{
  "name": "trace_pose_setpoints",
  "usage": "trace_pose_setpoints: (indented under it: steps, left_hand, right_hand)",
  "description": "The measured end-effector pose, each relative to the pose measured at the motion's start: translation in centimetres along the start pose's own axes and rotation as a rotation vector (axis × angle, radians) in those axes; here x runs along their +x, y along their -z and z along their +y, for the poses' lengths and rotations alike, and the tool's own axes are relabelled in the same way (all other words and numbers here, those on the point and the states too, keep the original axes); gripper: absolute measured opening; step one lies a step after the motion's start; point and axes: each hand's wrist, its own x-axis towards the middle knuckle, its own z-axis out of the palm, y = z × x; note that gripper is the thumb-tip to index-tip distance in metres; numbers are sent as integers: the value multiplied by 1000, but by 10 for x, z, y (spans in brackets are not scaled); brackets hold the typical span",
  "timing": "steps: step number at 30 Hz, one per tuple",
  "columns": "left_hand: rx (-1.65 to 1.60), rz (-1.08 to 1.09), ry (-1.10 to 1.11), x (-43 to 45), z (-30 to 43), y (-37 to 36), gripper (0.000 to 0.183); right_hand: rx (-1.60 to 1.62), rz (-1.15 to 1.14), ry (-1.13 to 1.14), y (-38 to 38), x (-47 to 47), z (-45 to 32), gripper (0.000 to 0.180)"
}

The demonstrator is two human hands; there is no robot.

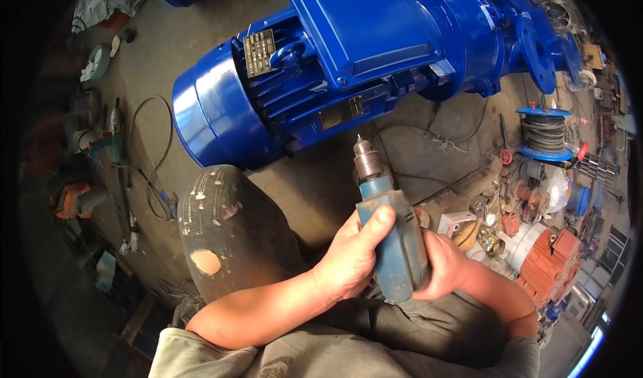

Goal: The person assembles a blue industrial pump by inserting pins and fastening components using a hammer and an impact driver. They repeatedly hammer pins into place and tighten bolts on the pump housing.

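A blue power drill (397,242) is held in front of my lap, its metal chuck (366,159) and short bit pointing away from me. My left hand (354,257) wraps the drill's left side, with the thumb lying over the top of its housing. On the other side my right hand (442,267) grips the rear; most of its fingers are hidden. Beyond the bit lies a large glossy blue electric motor (216,112) joined to a flanged pump (535,54). A metal nameplate (259,53) and a lifting eye (288,57) sit on its ribbed top, beside the terminal box (369,24).
To the right stand a cable reel (546,134), an orange motor (550,257) and a small cardboard box (457,225) among loose parts. Another power tool (116,137) with a cord (150,177) lies at left. A cable (422,129) crosses the floor behind the drill.
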Motion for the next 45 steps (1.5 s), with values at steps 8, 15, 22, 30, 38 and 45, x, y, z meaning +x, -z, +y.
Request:
trace_pose_setpoints:
  steps: [8, 15, 22, 30, 38, 45]
  left_hand:
    - [35, 336, -108, 45, -7, 17, 32]
    - [49, 317, -109, 54, -4, 23, 32]
    - [56, 372, -126, 59, -3, 20, 29]
    - [43, 406, -135, 59, 3, 19, 28]
    - [49, 413, -133, 59, 6, 18, 27]
    - [54, 412, -120, 58, 6, 19, 28]
  right_hand:
    - [-85, 62, -240, -26, 28, 22, 62]
    - [-108, 116, -228, -28, 35, 25, 64]
    - [-95, 116, -295, -32, 36, 28, 64]
    - [-82, 130, -257, -34, 40, 33, 67]
    - [-16, 107, -287, -32, 43, 31, 68]
    - [-23, 92, -341, -31, 44, 27, 67]
